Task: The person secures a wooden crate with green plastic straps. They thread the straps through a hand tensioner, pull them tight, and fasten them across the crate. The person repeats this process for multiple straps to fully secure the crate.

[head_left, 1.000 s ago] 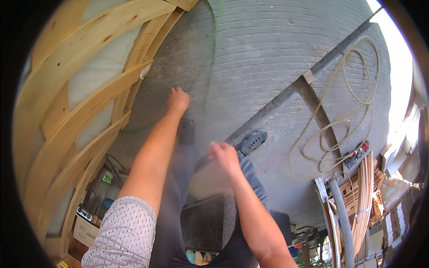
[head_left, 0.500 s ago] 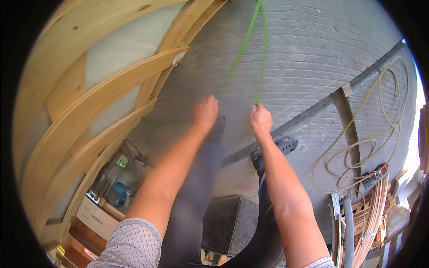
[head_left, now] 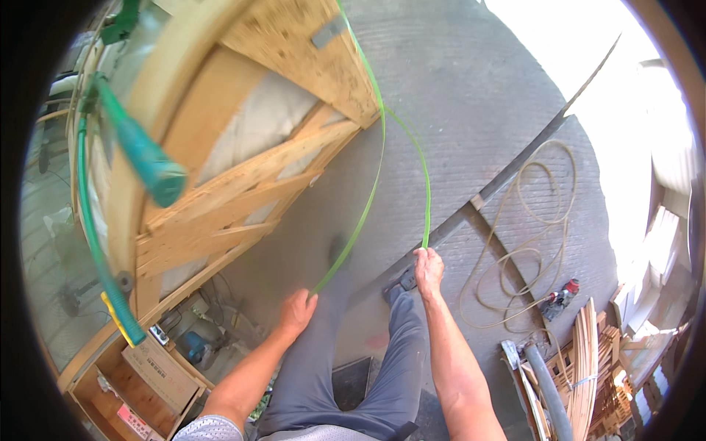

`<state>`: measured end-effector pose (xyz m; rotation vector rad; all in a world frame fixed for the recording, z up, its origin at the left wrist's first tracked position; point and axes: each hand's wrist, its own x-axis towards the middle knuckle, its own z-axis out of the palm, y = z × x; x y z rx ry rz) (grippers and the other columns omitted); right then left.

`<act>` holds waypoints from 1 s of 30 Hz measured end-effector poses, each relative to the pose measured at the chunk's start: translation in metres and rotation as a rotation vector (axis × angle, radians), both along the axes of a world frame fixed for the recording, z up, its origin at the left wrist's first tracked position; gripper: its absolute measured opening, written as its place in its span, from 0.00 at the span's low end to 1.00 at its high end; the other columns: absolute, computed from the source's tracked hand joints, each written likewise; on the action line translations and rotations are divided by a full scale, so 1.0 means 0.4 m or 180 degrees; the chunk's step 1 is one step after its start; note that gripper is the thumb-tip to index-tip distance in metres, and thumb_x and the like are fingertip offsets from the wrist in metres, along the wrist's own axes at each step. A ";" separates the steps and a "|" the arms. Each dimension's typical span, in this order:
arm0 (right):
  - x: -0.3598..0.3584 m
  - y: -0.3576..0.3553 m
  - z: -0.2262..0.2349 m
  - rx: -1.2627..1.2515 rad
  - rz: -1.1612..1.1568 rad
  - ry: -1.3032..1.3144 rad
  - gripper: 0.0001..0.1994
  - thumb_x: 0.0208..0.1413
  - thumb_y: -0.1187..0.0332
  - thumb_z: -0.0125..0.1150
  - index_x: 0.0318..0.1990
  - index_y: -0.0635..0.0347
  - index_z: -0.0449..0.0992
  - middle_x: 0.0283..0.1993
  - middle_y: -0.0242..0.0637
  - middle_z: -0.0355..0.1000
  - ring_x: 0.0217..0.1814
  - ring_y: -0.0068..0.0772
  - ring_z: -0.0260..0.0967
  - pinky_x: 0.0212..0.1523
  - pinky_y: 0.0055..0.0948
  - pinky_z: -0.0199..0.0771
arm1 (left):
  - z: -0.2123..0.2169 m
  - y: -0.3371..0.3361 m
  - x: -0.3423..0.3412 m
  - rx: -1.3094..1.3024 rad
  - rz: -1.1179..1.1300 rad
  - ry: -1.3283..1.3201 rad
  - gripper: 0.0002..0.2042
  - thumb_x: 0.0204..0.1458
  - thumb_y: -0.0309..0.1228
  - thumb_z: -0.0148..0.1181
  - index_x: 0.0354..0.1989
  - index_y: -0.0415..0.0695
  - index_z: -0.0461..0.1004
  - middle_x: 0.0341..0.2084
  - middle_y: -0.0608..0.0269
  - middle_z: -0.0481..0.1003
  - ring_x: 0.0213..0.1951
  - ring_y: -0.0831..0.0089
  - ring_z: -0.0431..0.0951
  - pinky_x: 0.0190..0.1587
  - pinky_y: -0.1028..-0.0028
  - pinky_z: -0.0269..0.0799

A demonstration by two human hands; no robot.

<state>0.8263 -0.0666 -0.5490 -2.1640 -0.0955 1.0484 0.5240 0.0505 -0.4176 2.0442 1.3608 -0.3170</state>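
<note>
A bright green strap, narrow and flat like packing strap [head_left: 427,195], runs in two lengths from my hands toward the wooden crate. My right hand [head_left: 429,272] is closed on the end of one length, above my right foot. Lower and further left, my left hand [head_left: 297,312] has its fingers wrapped round the other length. That length bows up past the corner of the wooden crate [head_left: 268,217] and leaves the top of the view. The right-hand length bends in to the crate's corner, where its further course is hidden.
A teal tubular tool [head_left: 151,165] and a coiled green hose [head_left: 95,228] hang left. An open wooden box [head_left: 84,393] stands lower left. On the floor at right lie a looped pale hose [head_left: 507,257], a red-and-black tool [head_left: 562,298] and bundled wood strips [head_left: 585,345].
The view has swung, bringing in the crate's corner and the hanging tool. My hands are wider apart, the left one lower and further left. Both still hold the strap.
</note>
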 end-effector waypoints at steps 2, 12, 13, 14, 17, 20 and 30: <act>0.022 0.038 0.105 0.0206 -0.0230 0.0425 0.09 0.59 0.66 0.51 0.32 0.60 0.76 0.17 0.24 0.61 0.16 0.16 0.57 0.16 0.21 0.56 | 0.134 0.002 0.032 0.0051 -0.0102 -0.0225 0.11 0.52 0.34 0.60 0.26 0.40 0.67 0.23 0.49 0.72 0.28 0.47 0.73 0.31 0.54 0.67; -0.003 0.344 0.606 0.0921 -0.1490 0.2601 0.13 0.62 0.69 0.46 0.48 0.71 0.67 0.44 0.49 0.73 0.36 0.41 0.73 0.39 0.37 0.75 | 0.553 -0.004 0.032 0.0298 -0.0691 -0.1033 0.12 0.50 0.34 0.61 0.22 0.41 0.68 0.20 0.54 0.72 0.26 0.53 0.75 0.29 0.58 0.72; -0.010 0.373 0.629 0.1052 -0.1595 0.2702 0.13 0.62 0.69 0.45 0.48 0.70 0.66 0.43 0.48 0.72 0.35 0.40 0.73 0.38 0.36 0.74 | 0.570 -0.013 0.013 0.0208 -0.0623 -0.0986 0.11 0.51 0.35 0.60 0.24 0.42 0.69 0.21 0.54 0.73 0.27 0.53 0.76 0.30 0.58 0.72; -0.010 0.392 0.651 0.1178 -0.1720 0.2793 0.13 0.63 0.69 0.44 0.48 0.70 0.65 0.43 0.48 0.72 0.35 0.39 0.72 0.37 0.35 0.73 | 0.586 -0.024 -0.008 0.0101 -0.0572 -0.0954 0.11 0.52 0.36 0.58 0.25 0.42 0.70 0.23 0.54 0.74 0.29 0.54 0.77 0.32 0.58 0.73; 0.016 0.428 0.695 0.1465 -0.2000 0.3011 0.10 0.64 0.69 0.43 0.43 0.66 0.67 0.33 0.39 0.69 0.27 0.31 0.66 0.32 0.31 0.69 | 0.608 -0.032 -0.073 -0.0028 -0.0365 -0.0957 0.12 0.53 0.39 0.56 0.29 0.42 0.71 0.25 0.53 0.75 0.32 0.52 0.77 0.35 0.56 0.73; 0.051 0.437 0.743 0.1488 -0.1926 0.2821 0.09 0.65 0.68 0.43 0.39 0.64 0.68 0.28 0.35 0.67 0.25 0.29 0.64 0.31 0.30 0.69 | 0.608 -0.020 -0.156 -0.0092 -0.0096 -0.0686 0.12 0.53 0.40 0.56 0.30 0.42 0.72 0.27 0.53 0.76 0.35 0.52 0.77 0.41 0.55 0.71; 0.103 0.453 0.941 0.2462 -0.1380 0.3508 0.12 0.65 0.67 0.43 0.44 0.62 0.73 0.32 0.33 0.74 0.33 0.31 0.72 0.40 0.36 0.72 | 0.591 -0.014 -0.455 0.0832 0.0848 0.0418 0.11 0.44 0.37 0.62 0.27 0.42 0.77 0.31 0.54 0.77 0.40 0.57 0.74 0.52 0.57 0.63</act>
